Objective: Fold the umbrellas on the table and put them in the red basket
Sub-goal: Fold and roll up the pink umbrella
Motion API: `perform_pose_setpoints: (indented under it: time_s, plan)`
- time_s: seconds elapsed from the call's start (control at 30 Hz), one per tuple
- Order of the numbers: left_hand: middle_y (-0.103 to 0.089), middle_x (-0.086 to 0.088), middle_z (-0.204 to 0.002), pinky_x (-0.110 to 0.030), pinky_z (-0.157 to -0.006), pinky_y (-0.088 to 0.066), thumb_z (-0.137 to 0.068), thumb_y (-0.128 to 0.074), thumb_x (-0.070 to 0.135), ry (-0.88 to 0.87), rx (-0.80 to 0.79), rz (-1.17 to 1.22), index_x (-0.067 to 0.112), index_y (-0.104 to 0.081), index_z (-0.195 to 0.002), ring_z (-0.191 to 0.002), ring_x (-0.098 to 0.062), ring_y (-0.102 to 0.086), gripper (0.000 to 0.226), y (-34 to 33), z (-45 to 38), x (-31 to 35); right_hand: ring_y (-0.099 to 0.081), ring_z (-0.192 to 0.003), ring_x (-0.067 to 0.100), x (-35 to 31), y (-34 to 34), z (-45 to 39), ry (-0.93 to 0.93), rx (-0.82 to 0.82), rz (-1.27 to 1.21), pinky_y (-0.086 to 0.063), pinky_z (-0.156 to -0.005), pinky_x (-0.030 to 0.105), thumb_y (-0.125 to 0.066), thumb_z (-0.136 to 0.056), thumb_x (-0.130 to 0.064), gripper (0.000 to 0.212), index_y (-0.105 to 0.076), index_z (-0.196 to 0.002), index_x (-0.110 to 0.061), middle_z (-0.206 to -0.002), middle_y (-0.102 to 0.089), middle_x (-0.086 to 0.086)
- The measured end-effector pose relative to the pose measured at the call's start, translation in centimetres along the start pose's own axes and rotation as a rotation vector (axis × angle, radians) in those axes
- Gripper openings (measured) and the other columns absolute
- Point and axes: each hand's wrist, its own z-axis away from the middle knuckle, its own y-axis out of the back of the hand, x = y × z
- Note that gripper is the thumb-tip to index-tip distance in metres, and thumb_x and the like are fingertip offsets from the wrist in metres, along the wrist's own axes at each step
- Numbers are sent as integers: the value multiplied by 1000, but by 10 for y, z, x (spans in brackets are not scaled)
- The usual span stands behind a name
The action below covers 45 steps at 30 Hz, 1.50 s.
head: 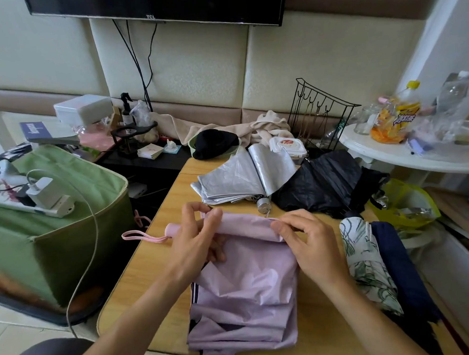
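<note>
Rolling the pink umbrella [249, 261] on the table [151, 264].
Left hand [196, 240] and right hand [308, 241] each pinch the rolled canopy edge by the shaft, fingers curled on fabric. Risk: loose pleats below bunch unevenly, so the roll slackens. No red basket in view.

Table [156, 267] as landmark. One umbrella [245, 281] on its near middle, both hands on it. Two umbrellas [244, 176] [327, 182] on its far side. Another umbrella [370, 265] along its right edge. Storage box [67, 242] left of it.
</note>
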Motion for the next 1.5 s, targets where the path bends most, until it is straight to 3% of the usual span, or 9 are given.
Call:
perform_pose_setpoints:
  time_s: [0.17,0.3,0.43,0.7,0.93,1.03,1.23,1.37,1.5]
  plan:
    - [-70,-15,-61,-32,-53,-50,-97,-71,26,-9,4,-83,11,-50,-108,-54,-33,-66,28,1,-2,-4,-67,-92,12,-6,0,5,-18,18,-99,-51,-78,15,-70,-95,-33,18,-74,-103,-17,-102,-64,-4]
    - [-71,-16,-64,-34,-54,-50,-98,-69,28,35,9,-70,9,-49,-106,-58,-40,-68,29,2,-3,-8,-62,-83,9,-3,2,7,-190,106,-32,-43,-69,15,-53,-103,-44,33,-61,-81,-22,-84,-64,-6]
    - [-72,-13,-67,-31,-48,-50,-100,-65,29,103,6,-57,2,-49,-109,-55,-35,-69,32,3,-5,-10,-61,-78,7,5,4,9,-310,-37,60,-41,-64,16,-54,-103,-48,47,-66,-73,-14,-76,-68,-2]
    - [-71,-14,-68,-32,-48,-49,-105,-58,24,139,-45,-81,-5,-57,-95,-56,-36,-70,30,4,-3,-4,-63,-107,2,1,4,8,-196,-140,-197,-43,-88,11,-56,-96,-33,21,-74,-104,-38,-105,-68,-14]
    - [-64,-9,-62,-31,-49,-51,-100,-65,20,90,-37,-86,3,-59,-89,-55,-30,-69,21,7,-1,-1,-63,-88,13,-9,2,1,-196,-191,-251,-45,-78,24,-56,-95,-56,37,-67,-72,-30,-84,-63,-7]
    - [-52,4,-58,-26,-53,-38,-90,-70,37,10,16,-104,15,-60,-75,-57,-16,-52,28,9,-3,-3,-62,-78,10,-12,-3,-5,-213,-166,-227,-44,-71,25,-69,-92,-44,24,-72,-74,-29,-76,-67,-7]
    - [-54,0,-99,-11,-81,-36,-79,-66,68,-121,75,-170,33,-69,-62,-98,0,-51,39,6,-8,-4,-61,-76,8,-18,-1,-15,-399,32,-569,-48,-70,18,-76,-93,-17,6,-79,-89,-14,-79,-71,0]
    - [-50,14,-116,-26,-96,-34,-69,-61,82,-205,-35,-534,32,-74,-89,-116,-6,-43,56,2,-6,-20,-60,-80,18,-15,-2,-17,-455,2,-584,-47,-76,33,-76,-93,-20,5,-78,-93,-15,-86,-70,16]
    - [-42,19,-115,-33,-95,-27,-52,-53,92,-173,-90,-818,31,-69,-118,-115,-10,-36,92,-3,-9,-24,-62,-77,16,-10,0,-22,-520,80,-611,-49,-74,34,-77,-91,-16,2,-78,-92,-14,-80,-71,3]
